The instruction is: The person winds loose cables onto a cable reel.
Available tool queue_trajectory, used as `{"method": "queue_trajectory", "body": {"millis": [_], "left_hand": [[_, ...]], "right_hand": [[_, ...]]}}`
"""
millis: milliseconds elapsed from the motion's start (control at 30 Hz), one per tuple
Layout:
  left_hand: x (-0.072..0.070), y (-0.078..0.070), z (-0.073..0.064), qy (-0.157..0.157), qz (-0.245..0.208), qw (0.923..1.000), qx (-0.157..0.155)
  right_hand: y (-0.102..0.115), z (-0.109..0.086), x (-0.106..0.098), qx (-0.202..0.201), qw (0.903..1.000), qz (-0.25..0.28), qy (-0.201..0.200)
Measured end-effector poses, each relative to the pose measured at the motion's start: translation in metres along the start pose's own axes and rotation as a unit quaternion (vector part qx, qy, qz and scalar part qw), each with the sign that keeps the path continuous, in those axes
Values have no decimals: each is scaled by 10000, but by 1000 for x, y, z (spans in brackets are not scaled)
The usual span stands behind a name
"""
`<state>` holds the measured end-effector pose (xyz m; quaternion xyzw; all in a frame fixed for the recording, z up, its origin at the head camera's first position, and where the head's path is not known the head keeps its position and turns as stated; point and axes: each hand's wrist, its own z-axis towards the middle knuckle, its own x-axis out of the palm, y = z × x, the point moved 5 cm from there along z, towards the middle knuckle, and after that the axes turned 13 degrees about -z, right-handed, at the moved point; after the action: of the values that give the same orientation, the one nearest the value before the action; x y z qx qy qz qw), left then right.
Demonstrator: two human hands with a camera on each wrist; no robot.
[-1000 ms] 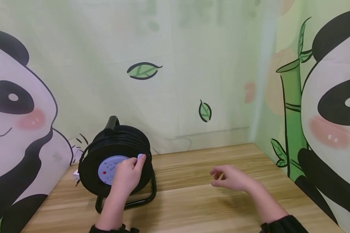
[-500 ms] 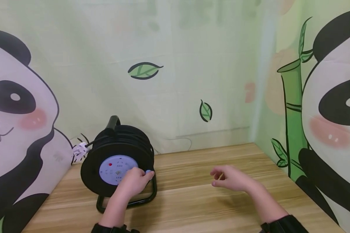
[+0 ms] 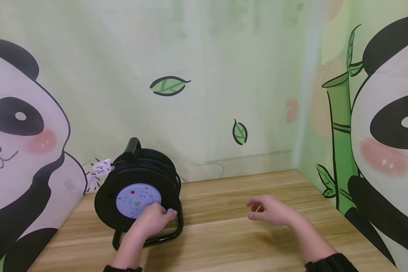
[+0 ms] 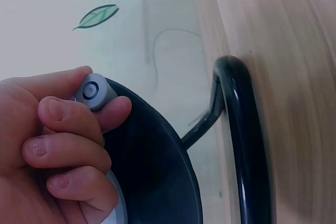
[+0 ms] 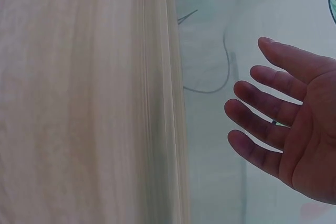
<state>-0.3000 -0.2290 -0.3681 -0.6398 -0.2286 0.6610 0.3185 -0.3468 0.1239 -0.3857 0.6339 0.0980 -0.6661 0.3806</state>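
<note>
A black cable reel stands on a tubular frame at the left of the table, with a pale blue socket face and a red button. My left hand pinches the small grey-blue crank knob near the reel's rim, thumb and index finger on it, the other fingers curled. Black cable is wound on the drum. The white plug sticks out at its upper left. My right hand hovers over the table to the right, fingers loosely bent, holding nothing.
The wooden table runs back to a green printed backdrop with pandas and leaves. The reel's black tube foot juts out beside the left hand, and its carry handle rises on top.
The left hand has carried the knob downward and slightly right, turning the reel clockwise. The plug has swung from low at the left side up to the upper left. The right hand stays put.
</note>
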Motion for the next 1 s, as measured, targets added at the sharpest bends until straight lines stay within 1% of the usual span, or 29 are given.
{"method": "queue_trajectory", "body": {"millis": [400, 600, 767, 1000], "left_hand": [[0, 14, -6, 190, 318, 9993, 47], [-1, 23, -7, 324, 365, 9988, -68], [-1, 25, -6, 415, 300, 9985, -175], [-1, 25, -7, 401, 286, 9986, -210]], "right_hand": [[-2, -1, 0, 91, 9998, 152, 18], [-3, -2, 0, 121, 9998, 154, 37], [-4, -3, 0, 148, 9998, 138, 30], [-3, -3, -3, 113, 9998, 133, -5]]}}
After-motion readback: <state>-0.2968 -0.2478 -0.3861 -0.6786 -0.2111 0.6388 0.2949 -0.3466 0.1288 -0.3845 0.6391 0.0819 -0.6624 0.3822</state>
